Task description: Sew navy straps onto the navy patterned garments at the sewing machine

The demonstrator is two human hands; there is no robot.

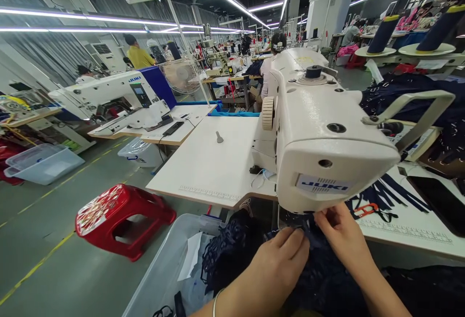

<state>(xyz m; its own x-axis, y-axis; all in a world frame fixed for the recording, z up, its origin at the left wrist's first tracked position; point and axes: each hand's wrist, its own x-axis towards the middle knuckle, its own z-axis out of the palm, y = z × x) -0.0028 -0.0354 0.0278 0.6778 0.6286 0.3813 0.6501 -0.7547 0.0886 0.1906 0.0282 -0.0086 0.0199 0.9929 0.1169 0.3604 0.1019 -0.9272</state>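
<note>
Directly ahead, a white JUKI sewing machine point(334, 147) overhangs my work. Beneath its head lies dark navy fabric point(319, 268), bunched below both hands. My left hand point(278, 259), a bangle at its wrist, is closed on the fabric just in front of the machine. Close under the machine head, my right hand point(337, 227) pinches the same cloth at its right side. The needle area is hidden behind the head and my fingers. Dark strips point(392, 191) and red-handled thread snips point(365, 210) rest on the table to the right.
A clear plastic bin point(160, 263) with dark straps stands at lower left, near a red stool point(123, 210). On the right lies a black phone point(439, 200). The white tabletop point(203, 162) holds a small grey piece point(219, 137). Another JUKI machine point(109, 91) is beyond.
</note>
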